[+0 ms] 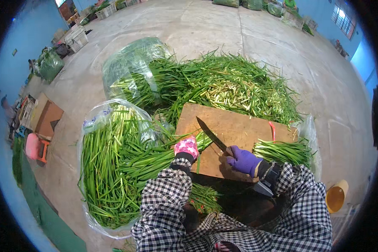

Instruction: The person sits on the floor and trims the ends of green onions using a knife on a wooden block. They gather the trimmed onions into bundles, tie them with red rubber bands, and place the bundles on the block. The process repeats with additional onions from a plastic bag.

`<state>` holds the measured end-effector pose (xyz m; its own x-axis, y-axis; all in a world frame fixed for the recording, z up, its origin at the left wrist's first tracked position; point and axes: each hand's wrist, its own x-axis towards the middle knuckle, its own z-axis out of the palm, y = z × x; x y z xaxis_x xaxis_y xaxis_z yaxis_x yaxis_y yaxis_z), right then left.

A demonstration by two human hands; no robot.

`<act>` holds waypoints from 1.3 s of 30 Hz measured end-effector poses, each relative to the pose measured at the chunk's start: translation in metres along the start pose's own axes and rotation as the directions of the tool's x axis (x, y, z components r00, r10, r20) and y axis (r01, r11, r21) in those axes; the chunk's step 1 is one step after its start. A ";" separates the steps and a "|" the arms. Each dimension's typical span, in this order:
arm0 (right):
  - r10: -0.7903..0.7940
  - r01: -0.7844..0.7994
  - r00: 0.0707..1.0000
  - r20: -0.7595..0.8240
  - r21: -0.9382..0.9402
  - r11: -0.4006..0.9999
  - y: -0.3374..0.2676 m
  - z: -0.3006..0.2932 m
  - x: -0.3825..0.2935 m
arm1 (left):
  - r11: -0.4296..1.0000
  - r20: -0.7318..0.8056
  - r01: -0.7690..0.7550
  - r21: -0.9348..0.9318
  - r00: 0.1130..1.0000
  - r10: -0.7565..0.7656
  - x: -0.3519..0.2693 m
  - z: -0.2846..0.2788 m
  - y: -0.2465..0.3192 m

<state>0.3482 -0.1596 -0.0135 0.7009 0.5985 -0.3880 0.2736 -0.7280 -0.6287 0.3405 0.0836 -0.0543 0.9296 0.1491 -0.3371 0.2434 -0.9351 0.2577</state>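
Note:
My left hand (186, 147), in a pink patterned glove, grips a bunch of long green garlic chives (157, 159). The pale stem ends (204, 140) of that bunch lie on a brown wooden board (195, 118). In a purple glove, my right hand (244, 160) holds a long dark-bladed knife (211, 134) by its handle. The blade slants up and left above the board, close to the stem ends; whether it touches them I cannot tell. At the board's right end rests another bunch of chives (283, 151), beside a red tie (272, 130).
Left of the board, an open clear plastic bag (85, 151) is full of chives. Behind it lie a heap of leaves (201, 69) with cut pale stem pieces (236, 93) and another plastic bag (126, 60). A yellowish bucket (337, 195) is at right, a pink-orange stool (36, 148) at left.

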 end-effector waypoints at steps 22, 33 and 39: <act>-0.035 0.033 0.999 0.001 -0.346 0.938 0.045 -0.019 0.051 | 0.999 -0.022 0.018 -0.028 1.000 -0.019 0.001 0.000 -0.002; 0.112 -0.232 0.903 -0.416 -0.249 0.940 0.081 -0.093 0.101 | 1.000 -0.005 -0.019 0.011 1.000 0.019 -0.001 0.004 0.007; 0.062 -0.175 0.952 -0.300 -0.365 0.914 0.046 -0.055 0.085 | 1.000 0.003 0.016 -0.015 1.000 -0.016 -0.033 -0.059 0.030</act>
<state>0.4567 -0.1610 -0.0385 0.8820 0.4238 -0.2062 0.3679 -0.8925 -0.2608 0.3335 0.0699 0.0183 0.9247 0.1631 -0.3440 0.2624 -0.9277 0.2656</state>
